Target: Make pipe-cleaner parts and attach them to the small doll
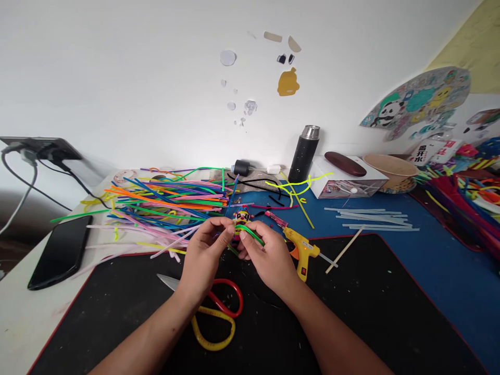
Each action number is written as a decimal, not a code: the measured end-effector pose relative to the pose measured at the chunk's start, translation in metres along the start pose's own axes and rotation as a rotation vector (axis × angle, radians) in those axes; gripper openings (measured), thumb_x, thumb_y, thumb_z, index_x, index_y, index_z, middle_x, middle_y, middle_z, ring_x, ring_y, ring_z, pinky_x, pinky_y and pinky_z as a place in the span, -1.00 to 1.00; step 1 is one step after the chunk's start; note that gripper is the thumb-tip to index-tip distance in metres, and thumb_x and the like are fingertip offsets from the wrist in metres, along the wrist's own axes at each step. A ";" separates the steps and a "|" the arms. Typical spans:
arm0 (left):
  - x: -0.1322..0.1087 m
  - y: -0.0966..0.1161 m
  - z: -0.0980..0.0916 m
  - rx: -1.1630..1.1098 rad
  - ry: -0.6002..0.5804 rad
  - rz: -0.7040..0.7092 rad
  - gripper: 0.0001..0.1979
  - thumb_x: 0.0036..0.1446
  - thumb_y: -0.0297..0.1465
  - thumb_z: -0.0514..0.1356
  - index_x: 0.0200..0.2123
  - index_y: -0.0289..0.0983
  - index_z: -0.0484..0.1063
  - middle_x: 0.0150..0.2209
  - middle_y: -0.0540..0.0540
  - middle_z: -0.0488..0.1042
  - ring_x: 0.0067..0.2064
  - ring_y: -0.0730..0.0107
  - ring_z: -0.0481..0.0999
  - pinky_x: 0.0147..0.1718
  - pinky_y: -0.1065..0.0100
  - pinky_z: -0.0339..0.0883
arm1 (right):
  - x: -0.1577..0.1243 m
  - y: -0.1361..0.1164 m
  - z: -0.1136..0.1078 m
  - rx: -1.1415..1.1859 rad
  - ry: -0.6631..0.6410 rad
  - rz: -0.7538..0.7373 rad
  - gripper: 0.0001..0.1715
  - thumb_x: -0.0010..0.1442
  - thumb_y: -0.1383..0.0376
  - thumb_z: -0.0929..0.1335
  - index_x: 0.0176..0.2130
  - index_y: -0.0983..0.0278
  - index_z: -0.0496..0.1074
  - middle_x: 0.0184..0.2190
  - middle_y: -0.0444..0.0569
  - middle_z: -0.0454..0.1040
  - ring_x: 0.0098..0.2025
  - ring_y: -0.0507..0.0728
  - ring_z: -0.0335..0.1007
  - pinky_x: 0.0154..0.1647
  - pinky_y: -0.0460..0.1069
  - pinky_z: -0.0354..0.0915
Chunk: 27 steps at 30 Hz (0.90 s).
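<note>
Green pipe cleaner (252,233) in tight grip of left hand (205,256) and right hand (270,259)

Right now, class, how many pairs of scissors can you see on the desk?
1: the red-and-yellow-handled metal scissors lie on the black mat, partly hidden by the left hand. More could be hidden beneath the pile of coloured pipe cleaners.

At the right edge of the frame you find the only lettering. A white label (422,154) behind the paper bowl (385,162) carries three dark Chinese characters, the last two seemingly 开水. Just right of it, a second white label (449,148) shows red characters too small for you to read.
</note>
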<state>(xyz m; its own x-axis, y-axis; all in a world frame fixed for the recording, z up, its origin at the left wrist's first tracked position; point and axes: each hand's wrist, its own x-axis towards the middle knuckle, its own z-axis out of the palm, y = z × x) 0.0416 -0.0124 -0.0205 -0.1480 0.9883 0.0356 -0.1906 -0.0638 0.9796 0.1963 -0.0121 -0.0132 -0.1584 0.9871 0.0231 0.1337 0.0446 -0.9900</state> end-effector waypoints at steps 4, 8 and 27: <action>0.009 0.008 -0.011 0.137 -0.162 0.008 -0.65 0.13 -0.20 0.45 -0.04 -0.18 0.61 -0.11 -0.13 0.61 -0.08 0.19 0.59 -0.11 0.29 0.49 | 0.000 0.001 -0.002 -0.017 -0.052 -0.004 -0.75 0.41 0.10 0.34 -0.13 0.21 0.49 -0.41 -0.11 0.58 -0.46 0.08 0.59 -0.40 -0.06 0.51; 0.014 0.020 -0.020 0.410 -0.182 0.171 -0.76 0.17 -0.23 0.39 -0.10 -0.16 0.65 -0.13 -0.14 0.65 -0.19 0.19 0.57 -0.12 0.22 0.48 | -0.001 0.001 -0.004 -0.051 -0.068 -0.013 -0.75 0.43 0.10 0.33 -0.17 0.21 0.48 -0.42 -0.12 0.57 -0.45 0.08 0.59 -0.37 -0.05 0.52; 0.015 0.025 -0.026 0.714 -0.309 0.467 -0.84 0.30 -0.36 0.26 -0.13 -0.12 0.66 -0.20 -0.11 0.66 -0.18 0.20 0.63 -0.16 0.29 0.47 | 0.000 0.003 -0.007 -0.144 -0.055 -0.048 -0.73 0.41 0.10 0.37 -0.01 0.18 0.52 -0.25 -0.06 0.64 -0.38 0.11 0.64 -0.33 -0.02 0.54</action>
<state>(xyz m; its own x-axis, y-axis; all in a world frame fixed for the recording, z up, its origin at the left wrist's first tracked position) 0.0096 -0.0030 -0.0003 0.2278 0.8828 0.4107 0.4857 -0.4686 0.7379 0.2032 -0.0105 -0.0152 -0.2206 0.9736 0.0580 0.2632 0.1167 -0.9577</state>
